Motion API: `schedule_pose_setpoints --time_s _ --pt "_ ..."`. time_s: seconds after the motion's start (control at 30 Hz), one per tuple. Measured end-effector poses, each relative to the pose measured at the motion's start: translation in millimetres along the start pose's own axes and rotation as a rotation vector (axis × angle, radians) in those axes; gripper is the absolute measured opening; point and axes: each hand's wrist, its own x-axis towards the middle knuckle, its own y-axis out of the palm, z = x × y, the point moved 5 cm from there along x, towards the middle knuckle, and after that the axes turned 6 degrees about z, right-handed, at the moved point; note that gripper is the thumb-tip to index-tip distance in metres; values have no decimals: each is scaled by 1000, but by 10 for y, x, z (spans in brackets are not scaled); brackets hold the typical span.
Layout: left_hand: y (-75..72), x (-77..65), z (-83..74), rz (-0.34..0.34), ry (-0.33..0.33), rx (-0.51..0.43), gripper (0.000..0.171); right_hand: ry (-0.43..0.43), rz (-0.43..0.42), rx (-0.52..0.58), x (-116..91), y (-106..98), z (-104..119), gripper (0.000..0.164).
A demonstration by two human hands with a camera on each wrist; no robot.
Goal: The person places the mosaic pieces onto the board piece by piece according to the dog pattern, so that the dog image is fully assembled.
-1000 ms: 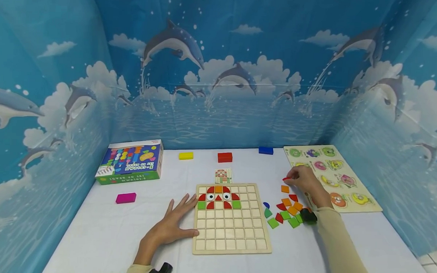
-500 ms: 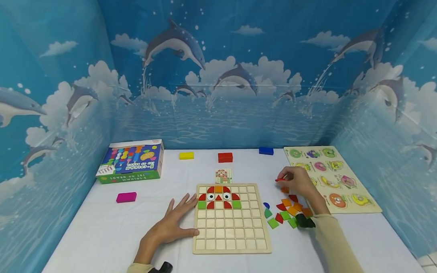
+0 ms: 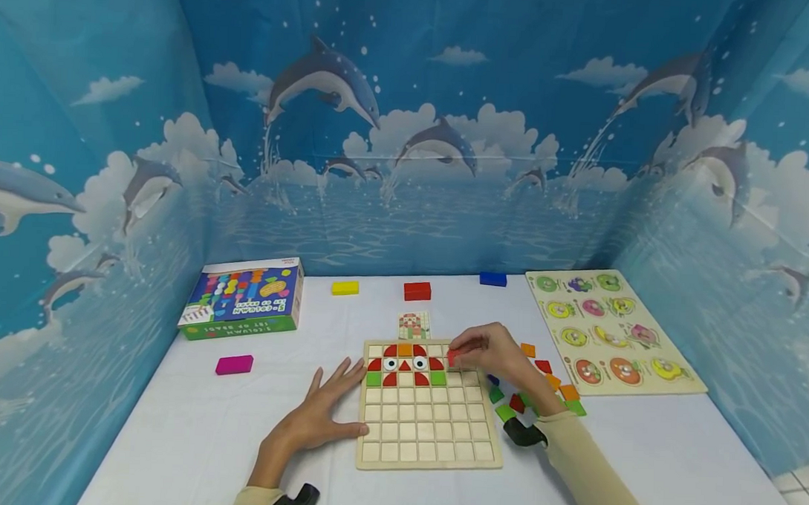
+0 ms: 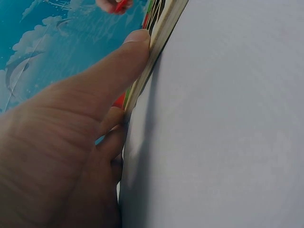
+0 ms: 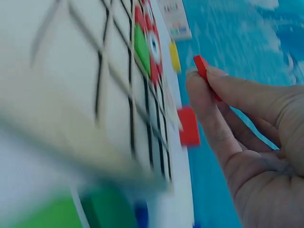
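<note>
A wooden grid board (image 3: 425, 431) lies mid-table, its upper left squares filled with red, green, orange and white-eyed tiles. My left hand (image 3: 325, 413) rests at the board's left edge with fingers spread and straight; in the left wrist view its thumb (image 4: 137, 38) touches the rim. Over the upper right part of the board, my right hand (image 3: 491, 352) pinches a thin red tile (image 5: 202, 66) between thumb and index finger, held apart from the grid. The tile's exact shape is hard to tell. A small picture card (image 3: 413, 325) lies just beyond the board.
Loose red, orange, green and blue tiles (image 3: 569, 393) lie right of the board, partly behind my right wrist. A fruit puzzle board (image 3: 609, 319) is farther right. At the back are yellow, red (image 3: 417, 291) and blue blocks; a bead-set box (image 3: 242, 299) and magenta block (image 3: 234, 365) lie left.
My right hand has carried the red tile left and nearer, from beside the fruit puzzle to above the grid board. My left hand has stayed in place.
</note>
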Motion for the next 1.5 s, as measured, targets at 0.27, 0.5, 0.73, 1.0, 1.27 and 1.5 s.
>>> schedule_pose_setpoints --time_s 0.27,0.5,0.73,1.0,1.27,1.5 --pt "-7 4 -18 -6 18 -10 103 -52 138 90 134 478 213 11" --pt "-16 -13 -9 -4 28 7 102 -131 222 102 274 841 337 5" --pt "-20 -13 11 7 16 23 102 -101 241 118 367 1147 402 4" --pt "-29 -16 -8 11 26 24 101 -50 216 77 436 1330 458 5" --pt "-17 -3 -10 12 39 19 100 -43 155 -22 447 1375 470 5" --pt "-3 -6 -4 9 39 11 101 -82 126 -141 428 1362 497 5"
